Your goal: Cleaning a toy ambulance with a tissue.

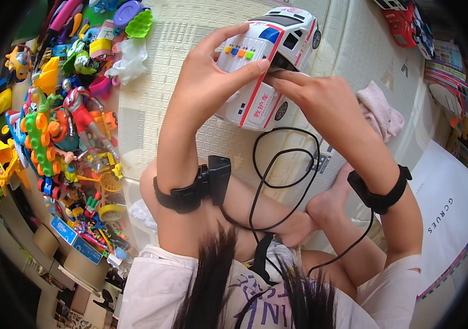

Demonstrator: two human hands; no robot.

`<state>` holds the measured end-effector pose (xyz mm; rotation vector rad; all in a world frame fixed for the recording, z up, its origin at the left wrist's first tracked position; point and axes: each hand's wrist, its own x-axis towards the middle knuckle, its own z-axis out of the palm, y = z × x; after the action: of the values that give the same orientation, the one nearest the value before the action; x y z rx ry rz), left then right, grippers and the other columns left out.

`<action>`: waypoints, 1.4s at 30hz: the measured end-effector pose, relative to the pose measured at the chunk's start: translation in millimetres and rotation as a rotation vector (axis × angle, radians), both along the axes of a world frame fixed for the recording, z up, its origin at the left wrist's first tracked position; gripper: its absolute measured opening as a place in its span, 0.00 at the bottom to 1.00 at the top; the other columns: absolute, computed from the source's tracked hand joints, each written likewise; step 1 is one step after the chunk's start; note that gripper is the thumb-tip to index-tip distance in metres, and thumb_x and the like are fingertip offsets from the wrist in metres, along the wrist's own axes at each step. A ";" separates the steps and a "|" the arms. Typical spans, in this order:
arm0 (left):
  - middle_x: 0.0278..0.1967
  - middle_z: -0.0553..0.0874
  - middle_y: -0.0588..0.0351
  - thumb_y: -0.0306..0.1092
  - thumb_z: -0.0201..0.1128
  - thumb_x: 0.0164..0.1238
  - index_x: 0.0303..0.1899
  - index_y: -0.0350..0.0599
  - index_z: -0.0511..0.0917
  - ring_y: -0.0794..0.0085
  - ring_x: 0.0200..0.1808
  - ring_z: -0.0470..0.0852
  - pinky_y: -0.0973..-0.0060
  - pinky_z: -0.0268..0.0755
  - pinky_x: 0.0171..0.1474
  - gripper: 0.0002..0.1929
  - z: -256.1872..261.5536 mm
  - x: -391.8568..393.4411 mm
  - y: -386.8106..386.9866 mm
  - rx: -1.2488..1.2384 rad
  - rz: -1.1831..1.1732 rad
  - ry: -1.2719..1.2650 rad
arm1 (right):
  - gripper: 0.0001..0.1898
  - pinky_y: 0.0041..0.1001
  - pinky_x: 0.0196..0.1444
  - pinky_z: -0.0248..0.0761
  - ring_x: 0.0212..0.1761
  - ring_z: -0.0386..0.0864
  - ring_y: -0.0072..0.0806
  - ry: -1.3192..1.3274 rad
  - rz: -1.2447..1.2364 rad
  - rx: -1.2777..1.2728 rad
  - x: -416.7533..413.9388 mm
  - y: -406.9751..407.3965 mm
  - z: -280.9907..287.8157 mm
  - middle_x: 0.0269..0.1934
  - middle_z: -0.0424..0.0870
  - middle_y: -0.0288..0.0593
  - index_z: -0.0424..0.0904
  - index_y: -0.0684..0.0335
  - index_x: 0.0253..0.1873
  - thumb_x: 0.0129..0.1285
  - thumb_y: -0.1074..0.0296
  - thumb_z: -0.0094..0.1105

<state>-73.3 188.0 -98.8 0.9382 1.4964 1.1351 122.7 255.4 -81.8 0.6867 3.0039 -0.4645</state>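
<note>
A white toy ambulance (254, 103) with red stripes, a blue roof panel and small coloured buttons stands on the mat in front of me. My left hand (221, 70) spans its roof, thumb on the near edge and fingers at the far side. At the vehicle's right side, my right hand (312, 88) has its fingertips at a dark opening, which looks like an open side door; the tips are partly hidden. Both forearms wear black strapped devices, and a black cable (318, 140) loops over the mat between them.
A big pile of toys, with a red and silver action figure (81, 109), covers the left. A crumpled plastic bag (130, 59) lies beside it. On the right are a pink cloth (378, 109), a white printed sheet (443, 205), books (449, 74) and a red toy vehicle (400, 26).
</note>
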 end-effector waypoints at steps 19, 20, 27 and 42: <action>0.45 0.83 0.46 0.38 0.75 0.54 0.60 0.37 0.74 0.71 0.44 0.83 0.74 0.77 0.47 0.32 -0.9 -0.7 0.9 0.010 0.058 -0.021 | 0.18 0.28 0.47 0.76 0.45 0.83 0.37 0.512 -0.343 -0.334 48.3 -3.2 14.7 0.41 0.84 0.47 0.82 0.67 0.46 0.50 0.91 0.54; 0.45 0.83 0.46 0.38 0.75 0.54 0.60 0.37 0.74 0.71 0.44 0.83 0.74 0.77 0.47 0.32 -1.0 0.3 1.8 0.008 0.070 -0.052 | 0.20 0.29 0.47 0.76 0.45 0.83 0.37 0.525 -0.360 -0.331 42.9 -9.6 13.0 0.41 0.84 0.47 0.82 0.66 0.47 0.50 0.91 0.54; 0.59 0.76 0.45 0.39 0.74 0.56 0.62 0.40 0.72 0.67 0.52 0.81 0.73 0.76 0.53 0.33 2.3 -4.1 0.6 -0.035 0.084 -0.094 | 0.32 0.37 0.52 0.72 0.51 0.77 0.46 0.464 -0.202 -0.294 4.7 -47.0 -1.0 0.56 0.76 0.50 0.74 0.60 0.62 0.49 0.69 0.72; 0.61 0.75 0.52 0.56 0.60 0.69 0.69 0.41 0.62 0.67 0.64 0.71 0.64 0.58 0.66 0.36 -7.4 4.7 4.9 -0.027 0.318 -0.556 | 0.24 0.20 0.59 0.71 0.55 0.77 0.23 0.962 -0.833 -0.865 1.7 -0.9 48.4 0.56 0.79 0.44 0.75 0.71 0.62 0.58 0.80 0.55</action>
<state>-68.6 193.0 -106.1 0.3196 1.2133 1.4544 124.3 254.4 -33.4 1.9146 2.3593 -2.4789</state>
